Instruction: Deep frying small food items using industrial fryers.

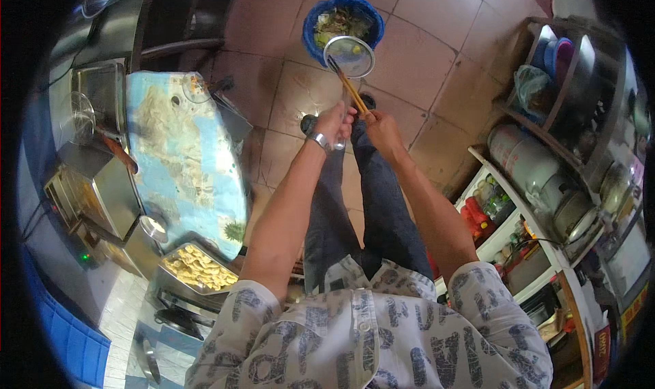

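My left hand (332,122) is closed around the pale long handle of a round metal-rimmed skimmer (355,56), whose head is over a blue lined bucket (312,19) of food scraps on the floor. My right hand (379,123) grips a pair of wooden chopsticks (352,92). Their dark tips reach up to the near left part of the skimmer's head, overlapping it in view; whether they touch I cannot tell. Some small yellowish bits show inside the skimmer's rim.
At left stand a floury blue-and-white covered table (184,150), a tray of yellow food pieces (198,266) and steel appliances (102,191). At right are a gas cylinder (512,157), shelves with blue tubs (546,51) and a white rack (518,205). Tiled floor (430,75) surrounds the bucket.
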The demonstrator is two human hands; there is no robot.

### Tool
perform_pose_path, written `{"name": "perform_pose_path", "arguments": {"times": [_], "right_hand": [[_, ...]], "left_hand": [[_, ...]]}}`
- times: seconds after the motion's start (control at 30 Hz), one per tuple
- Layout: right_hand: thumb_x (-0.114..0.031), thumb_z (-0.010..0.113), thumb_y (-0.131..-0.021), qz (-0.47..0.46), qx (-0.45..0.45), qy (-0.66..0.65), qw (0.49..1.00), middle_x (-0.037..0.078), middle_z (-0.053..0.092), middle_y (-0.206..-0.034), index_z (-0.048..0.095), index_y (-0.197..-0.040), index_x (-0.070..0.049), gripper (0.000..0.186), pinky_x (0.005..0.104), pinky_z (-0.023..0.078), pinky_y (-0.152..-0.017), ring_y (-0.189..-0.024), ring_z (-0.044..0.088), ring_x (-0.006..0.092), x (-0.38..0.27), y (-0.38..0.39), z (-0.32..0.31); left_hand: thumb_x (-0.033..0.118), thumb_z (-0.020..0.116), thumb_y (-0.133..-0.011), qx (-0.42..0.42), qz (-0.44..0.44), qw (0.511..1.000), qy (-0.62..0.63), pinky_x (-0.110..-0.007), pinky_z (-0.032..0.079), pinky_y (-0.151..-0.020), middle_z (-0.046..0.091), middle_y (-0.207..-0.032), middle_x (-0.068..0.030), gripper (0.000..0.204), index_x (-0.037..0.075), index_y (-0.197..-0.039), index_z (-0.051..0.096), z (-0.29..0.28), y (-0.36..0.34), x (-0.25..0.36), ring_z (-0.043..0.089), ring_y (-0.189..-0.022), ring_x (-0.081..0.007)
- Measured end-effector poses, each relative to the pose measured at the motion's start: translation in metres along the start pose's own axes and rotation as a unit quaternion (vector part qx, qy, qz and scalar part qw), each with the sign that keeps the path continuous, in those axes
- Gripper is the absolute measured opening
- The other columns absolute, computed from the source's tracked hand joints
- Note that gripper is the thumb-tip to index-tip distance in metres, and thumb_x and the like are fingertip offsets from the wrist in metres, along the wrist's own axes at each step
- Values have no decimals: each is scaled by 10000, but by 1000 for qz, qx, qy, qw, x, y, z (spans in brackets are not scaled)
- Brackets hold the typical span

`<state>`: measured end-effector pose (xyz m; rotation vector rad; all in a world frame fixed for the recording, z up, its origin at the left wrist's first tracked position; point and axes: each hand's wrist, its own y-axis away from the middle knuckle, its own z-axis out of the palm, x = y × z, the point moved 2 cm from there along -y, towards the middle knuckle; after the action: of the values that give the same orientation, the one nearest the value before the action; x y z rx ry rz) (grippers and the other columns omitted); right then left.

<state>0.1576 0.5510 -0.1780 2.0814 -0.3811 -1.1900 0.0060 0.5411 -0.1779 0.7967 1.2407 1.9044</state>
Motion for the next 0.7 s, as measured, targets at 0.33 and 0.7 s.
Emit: {"name": "perform_pose_path", "arguments": {"times": [0.33, 0.7], "right_hand": [[-214, 485, -914, 95, -3, -114, 989, 189, 654, -746, 660, -926, 26, 297, 391, 487, -637, -672, 648, 306, -38, 2, 10], [-255, 487, -894, 7, 57, 74, 996, 243, 654, -836, 656, -869, -8, 301, 483, 499, -739, -837, 639, 413, -27, -38, 24]], "left_hand": [[394, 402, -992, 22, 1, 1000, 10, -222, 334, -387, 466, -656, -1, 386, 50, -896, 548, -4, -10, 6, 374, -439, -82], [382, 438, -986, 56, -3, 998, 0, -246, 356, -393, 463, -671, -4, 359, 61, -855, 530, -4, -24, 12, 390, -450, -86]]}}
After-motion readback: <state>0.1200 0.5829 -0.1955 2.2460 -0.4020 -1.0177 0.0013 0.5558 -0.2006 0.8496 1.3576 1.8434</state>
